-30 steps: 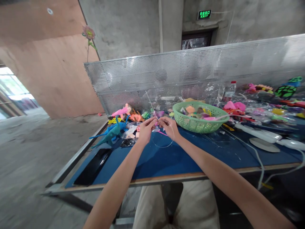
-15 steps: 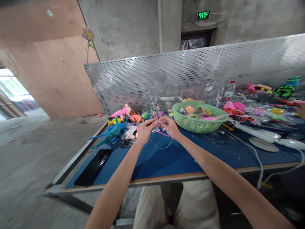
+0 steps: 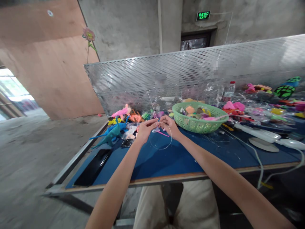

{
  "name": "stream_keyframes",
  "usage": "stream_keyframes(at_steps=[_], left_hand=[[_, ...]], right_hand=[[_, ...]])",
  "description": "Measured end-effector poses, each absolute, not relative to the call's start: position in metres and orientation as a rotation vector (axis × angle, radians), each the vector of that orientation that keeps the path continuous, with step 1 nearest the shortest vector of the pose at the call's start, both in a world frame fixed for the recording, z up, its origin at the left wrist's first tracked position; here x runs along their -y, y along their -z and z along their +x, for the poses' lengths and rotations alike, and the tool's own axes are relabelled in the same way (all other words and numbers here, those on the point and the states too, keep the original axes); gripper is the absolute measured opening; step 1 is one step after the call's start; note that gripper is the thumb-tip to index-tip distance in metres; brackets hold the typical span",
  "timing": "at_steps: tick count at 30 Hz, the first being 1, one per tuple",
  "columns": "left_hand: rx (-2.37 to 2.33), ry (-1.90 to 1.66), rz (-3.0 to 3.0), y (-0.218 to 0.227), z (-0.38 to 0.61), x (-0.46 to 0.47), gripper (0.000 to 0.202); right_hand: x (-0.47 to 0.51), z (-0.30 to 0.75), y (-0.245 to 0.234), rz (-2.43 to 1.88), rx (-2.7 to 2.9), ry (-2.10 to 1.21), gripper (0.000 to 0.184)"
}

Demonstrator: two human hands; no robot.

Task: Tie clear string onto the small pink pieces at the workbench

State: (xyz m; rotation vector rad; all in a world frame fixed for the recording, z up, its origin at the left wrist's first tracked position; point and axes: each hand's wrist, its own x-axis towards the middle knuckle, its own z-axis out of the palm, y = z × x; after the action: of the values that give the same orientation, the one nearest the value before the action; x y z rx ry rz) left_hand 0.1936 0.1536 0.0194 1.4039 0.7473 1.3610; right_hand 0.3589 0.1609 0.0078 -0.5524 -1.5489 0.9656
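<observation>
Over the middle of the blue tabletop, my left hand (image 3: 147,129) and my right hand (image 3: 171,128) meet with their fingertips nearly touching. Both pinch a thin, clear, stiff line (image 3: 161,149). It bends into a round loop below the fingers, and a straight end sticks up above them. Whatever small detail sits between the fingertips is too small to make out. Behind and under the hands lie a thin pink stick (image 3: 163,134) and small pieces in clear plastic. A green plastic basket (image 3: 197,125) full of soft coloured pieces stands just right of my right hand.
Blue toy dinosaurs (image 3: 113,133) and a pink toy (image 3: 122,111) lie at left, behind a black phone-like slab (image 3: 92,167). White corded tools (image 3: 257,133) and bagged toys fill the right side. A perforated metal screen (image 3: 143,73) runs along the back.
The line's loop has shifted slightly left and down, while my hands stay nearly in place with a small change at the fingertips. Another person's hand has left the right edge.
</observation>
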Motion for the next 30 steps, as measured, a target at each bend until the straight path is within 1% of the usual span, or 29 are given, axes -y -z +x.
stream_keyframes(at_steps=[5, 14, 30], left_hand=[[-0.864, -1.4, 1.52, -0.0199, 0.1917, -0.1531, 0.045], [-0.902, -1.47, 1.611, -0.0184, 0.1936, -0.1534, 0.041], [-0.902, -1.631, 1.717, -0.0207, 0.1971, -0.1451, 0.028]], right_hand=[[-0.1579, 0.3587, -0.0103, -0.529, 1.549, -0.976, 0.039], [-0.1597, 0.3567, -0.0074, -0.507, 1.513, -1.029, 0.041], [-0.156, 0.3528, -0.0086, -0.518, 1.473, -1.029, 0.038]])
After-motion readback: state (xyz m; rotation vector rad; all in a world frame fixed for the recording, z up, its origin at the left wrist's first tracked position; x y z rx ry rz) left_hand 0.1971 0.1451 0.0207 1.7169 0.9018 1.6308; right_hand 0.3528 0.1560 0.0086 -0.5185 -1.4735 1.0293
